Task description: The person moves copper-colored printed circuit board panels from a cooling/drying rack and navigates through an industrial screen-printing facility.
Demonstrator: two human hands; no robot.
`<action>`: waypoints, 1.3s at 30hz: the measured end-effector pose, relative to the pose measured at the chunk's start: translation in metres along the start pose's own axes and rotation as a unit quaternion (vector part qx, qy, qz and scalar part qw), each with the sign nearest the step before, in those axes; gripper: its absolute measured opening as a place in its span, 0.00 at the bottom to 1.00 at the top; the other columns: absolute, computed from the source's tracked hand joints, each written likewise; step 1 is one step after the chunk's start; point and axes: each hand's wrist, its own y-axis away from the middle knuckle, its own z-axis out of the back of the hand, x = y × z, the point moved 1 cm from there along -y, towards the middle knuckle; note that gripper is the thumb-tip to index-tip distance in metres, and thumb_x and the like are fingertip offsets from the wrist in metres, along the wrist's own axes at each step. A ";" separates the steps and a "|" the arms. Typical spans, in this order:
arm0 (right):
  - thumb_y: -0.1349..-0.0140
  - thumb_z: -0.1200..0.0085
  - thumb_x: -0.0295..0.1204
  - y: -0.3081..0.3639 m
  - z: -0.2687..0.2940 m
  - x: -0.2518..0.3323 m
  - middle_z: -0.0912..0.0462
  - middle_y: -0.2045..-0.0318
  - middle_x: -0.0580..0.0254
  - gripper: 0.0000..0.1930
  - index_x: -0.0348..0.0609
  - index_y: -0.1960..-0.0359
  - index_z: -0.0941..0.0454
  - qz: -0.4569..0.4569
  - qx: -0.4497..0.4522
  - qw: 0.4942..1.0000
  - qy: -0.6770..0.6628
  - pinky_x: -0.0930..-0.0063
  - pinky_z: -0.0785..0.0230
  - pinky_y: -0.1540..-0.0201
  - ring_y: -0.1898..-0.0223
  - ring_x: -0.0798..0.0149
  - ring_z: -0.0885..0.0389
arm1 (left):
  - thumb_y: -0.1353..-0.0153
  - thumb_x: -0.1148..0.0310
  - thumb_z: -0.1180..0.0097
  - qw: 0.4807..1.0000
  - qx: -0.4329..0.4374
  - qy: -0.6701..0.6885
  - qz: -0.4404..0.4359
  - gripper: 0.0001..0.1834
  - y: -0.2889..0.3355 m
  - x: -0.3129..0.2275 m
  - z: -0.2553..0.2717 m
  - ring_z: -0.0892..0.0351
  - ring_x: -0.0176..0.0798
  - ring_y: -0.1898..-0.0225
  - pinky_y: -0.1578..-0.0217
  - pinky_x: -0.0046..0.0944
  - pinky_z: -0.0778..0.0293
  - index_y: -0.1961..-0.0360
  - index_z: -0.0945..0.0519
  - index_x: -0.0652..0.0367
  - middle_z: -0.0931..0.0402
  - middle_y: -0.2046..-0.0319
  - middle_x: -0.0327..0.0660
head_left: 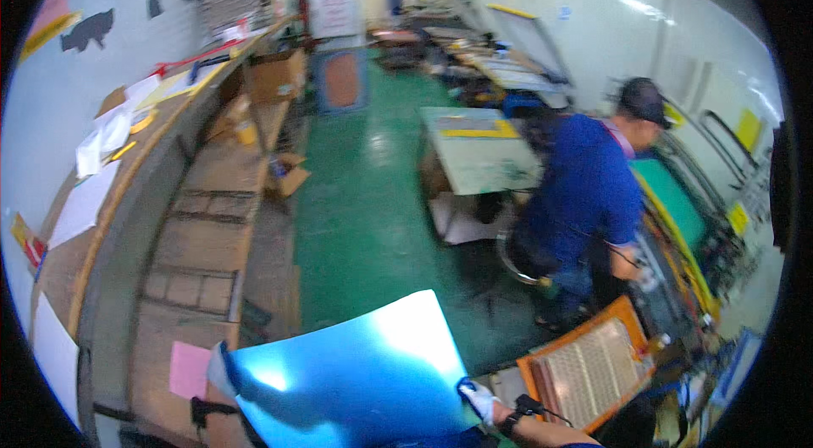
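Shiny blue sheet [347,380] near six o'clock, gripped at both sides.
Left hand [222,372] grips its nine-o'clock edge, right hand [479,401] its three-o'clock edge; likely light, springy, slippery, easily creased, so opposite edges seem best.

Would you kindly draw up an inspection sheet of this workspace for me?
Surface: long brown bench along the left wall; green floor beside it.
Job's things: glossy blue sheet, held up in front of the wearer.
Clutter: white papers on the bench; cardboard box by its far part.
Hands: left hand grips the sheet's left edge; right hand, in a white glove with dark fingertips, its right edge.
Cables: a thin dark cord seems to leave the black device at the right wrist; elsewhere too blurred to tell.
Surroundings: co-worker in blue at the right; orange-framed panel nearer the wearer.
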 end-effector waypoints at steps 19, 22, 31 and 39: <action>0.35 0.48 0.35 -0.480 0.065 0.242 0.27 0.76 0.71 0.12 0.41 0.56 0.26 -0.095 0.078 0.987 -0.105 0.76 0.37 0.76 0.79 0.74 0.32 | 0.36 0.47 0.53 0.853 0.161 0.355 0.347 0.24 -0.241 -0.279 -0.200 0.35 0.34 0.85 0.81 0.35 0.36 0.85 0.28 0.49 0.35 0.87 0.32; 0.36 0.47 0.36 -0.556 0.042 0.271 0.25 0.75 0.70 0.15 0.40 0.52 0.25 -0.081 0.118 0.985 -0.100 0.77 0.36 0.75 0.78 0.73 0.30 | 0.36 0.47 0.54 0.831 0.117 0.380 0.389 0.24 -0.285 -0.274 -0.227 0.34 0.35 0.84 0.79 0.36 0.34 0.83 0.27 0.51 0.33 0.86 0.33; 0.39 0.47 0.52 -0.757 -0.117 0.491 0.25 0.77 0.64 0.25 0.38 0.60 0.24 -0.156 0.175 0.972 0.025 0.72 0.36 0.78 0.80 0.68 0.28 | 0.35 0.49 0.54 0.819 0.119 0.422 0.369 0.24 -0.498 -0.270 -0.238 0.26 0.41 0.74 0.66 0.37 0.27 0.71 0.20 0.60 0.23 0.76 0.40; 0.44 0.54 0.67 -0.901 -0.291 0.667 0.18 0.69 0.62 0.40 0.36 0.57 0.20 -0.063 0.332 0.924 0.178 0.70 0.30 0.65 0.70 0.62 0.21 | 0.34 0.51 0.53 0.963 0.041 0.163 0.211 0.21 -0.703 -0.205 -0.258 0.27 0.38 0.75 0.68 0.35 0.29 0.70 0.21 0.58 0.24 0.75 0.39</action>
